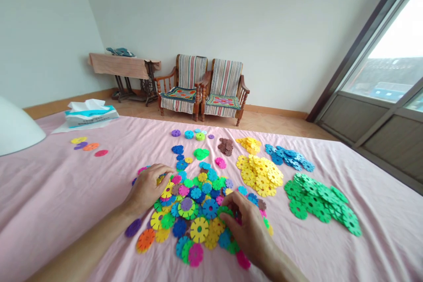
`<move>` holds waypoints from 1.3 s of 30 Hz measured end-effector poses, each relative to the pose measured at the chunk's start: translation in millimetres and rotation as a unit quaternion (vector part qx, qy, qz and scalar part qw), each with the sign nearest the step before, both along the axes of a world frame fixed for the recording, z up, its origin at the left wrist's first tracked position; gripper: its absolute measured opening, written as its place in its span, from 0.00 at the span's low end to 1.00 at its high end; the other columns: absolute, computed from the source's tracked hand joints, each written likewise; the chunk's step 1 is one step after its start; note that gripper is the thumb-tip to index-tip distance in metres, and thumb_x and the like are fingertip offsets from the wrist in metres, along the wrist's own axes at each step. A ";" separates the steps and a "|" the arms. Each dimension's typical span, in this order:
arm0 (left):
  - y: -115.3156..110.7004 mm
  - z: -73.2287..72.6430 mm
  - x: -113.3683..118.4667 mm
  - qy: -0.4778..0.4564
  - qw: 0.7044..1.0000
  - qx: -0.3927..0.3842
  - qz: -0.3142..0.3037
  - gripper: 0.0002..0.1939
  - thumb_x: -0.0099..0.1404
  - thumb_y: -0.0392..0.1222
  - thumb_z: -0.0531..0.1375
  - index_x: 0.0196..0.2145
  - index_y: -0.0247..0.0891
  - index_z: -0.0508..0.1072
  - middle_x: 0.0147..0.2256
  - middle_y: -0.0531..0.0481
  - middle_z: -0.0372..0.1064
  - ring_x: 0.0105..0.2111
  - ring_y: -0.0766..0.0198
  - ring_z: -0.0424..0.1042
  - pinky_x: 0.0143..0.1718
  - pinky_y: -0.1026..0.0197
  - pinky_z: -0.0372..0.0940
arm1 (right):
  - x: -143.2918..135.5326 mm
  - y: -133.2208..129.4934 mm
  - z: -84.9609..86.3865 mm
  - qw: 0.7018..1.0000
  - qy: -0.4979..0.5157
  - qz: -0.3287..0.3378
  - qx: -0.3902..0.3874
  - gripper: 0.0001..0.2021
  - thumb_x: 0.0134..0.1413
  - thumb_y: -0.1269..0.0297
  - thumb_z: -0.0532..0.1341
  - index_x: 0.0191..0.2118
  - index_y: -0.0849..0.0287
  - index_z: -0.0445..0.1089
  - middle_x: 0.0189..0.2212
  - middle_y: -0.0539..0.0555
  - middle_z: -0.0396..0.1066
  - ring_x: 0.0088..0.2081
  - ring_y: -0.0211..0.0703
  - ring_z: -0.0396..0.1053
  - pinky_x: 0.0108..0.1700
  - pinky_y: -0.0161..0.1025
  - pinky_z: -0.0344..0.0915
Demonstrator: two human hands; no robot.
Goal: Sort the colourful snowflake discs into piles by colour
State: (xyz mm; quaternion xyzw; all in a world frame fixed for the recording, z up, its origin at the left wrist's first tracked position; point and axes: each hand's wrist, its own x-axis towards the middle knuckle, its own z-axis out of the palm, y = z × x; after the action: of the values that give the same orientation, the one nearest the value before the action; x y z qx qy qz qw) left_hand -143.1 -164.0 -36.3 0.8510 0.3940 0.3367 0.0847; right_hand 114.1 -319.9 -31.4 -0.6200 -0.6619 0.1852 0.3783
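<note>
Grip low on both flanks in the head view: my left hand (150,183) arches over the left side of the mixed pile (210,208), fingers bent down, and whether they pinch a piece or just rest there, I can't tell. Over on the other side, my right hand (247,217) curls thumb toward forefinger by a green disc (222,209); caught or only brushed, I can't tell that either. Between them sits the pile, every colour overlapping on the pink cloth (66,194). Here's the danger: those slotted rims could hook a neighbour, so a quick pull might drag two or three along. Watch the right side, too! The yellow pile (261,174) lies just beyond my knuckles, and a wide swing could shove mixed pieces into it. It crowds the blue pile (291,158) as well, with only a narrow lane before the green pile (320,198). Up front, a purple stack (176,133) stands near the cloth's far edge, where a careless reach could knock it off. Best running room? Out left, broad bare cloth, broken by a few loose discs (90,146) and the tissue pack (90,116) near the edge.
</note>
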 end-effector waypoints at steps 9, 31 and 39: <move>-0.6 -0.6 -0.4 0.007 1.000 0.005 -0.002 0.11 0.65 0.42 0.53 0.35 0.39 0.75 0.36 0.50 0.77 0.38 0.60 0.75 0.42 0.62 0.66 | 133.5 -11.7 16.2 0.926 -0.057 -0.371 0.038 0.17 0.48 0.48 0.55 0.32 0.57 0.70 0.27 0.55 0.74 0.30 0.50 0.72 0.34 0.42 0.61; -8.9 -5.4 8.9 0.021 0.997 0.037 -0.059 0.09 0.66 0.42 0.56 0.37 0.39 0.75 0.37 0.47 0.76 0.40 0.59 0.74 0.44 0.59 0.67 | 93.2 -10.6 20.9 0.979 -0.097 -0.168 0.056 0.13 0.57 0.55 0.54 0.34 0.55 0.73 0.30 0.51 0.75 0.30 0.41 0.71 0.35 0.36 0.64; -19.5 -2.6 18.4 0.045 0.992 0.049 -0.110 0.07 0.66 0.40 0.57 0.40 0.40 0.75 0.39 0.48 0.75 0.43 0.61 0.72 0.46 0.58 0.67 | 20.9 -22.2 23.5 0.983 -0.144 0.097 -0.066 0.13 0.42 0.70 0.68 0.36 0.57 0.68 0.38 0.53 0.68 0.42 0.48 0.64 0.45 0.44 0.60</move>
State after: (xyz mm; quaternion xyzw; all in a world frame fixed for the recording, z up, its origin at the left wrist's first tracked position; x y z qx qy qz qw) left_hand -124.7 -183.5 -38.9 0.9066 0.2845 0.3056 0.0617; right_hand 135.0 -342.0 -7.9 -0.5967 -0.7528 0.1730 0.2178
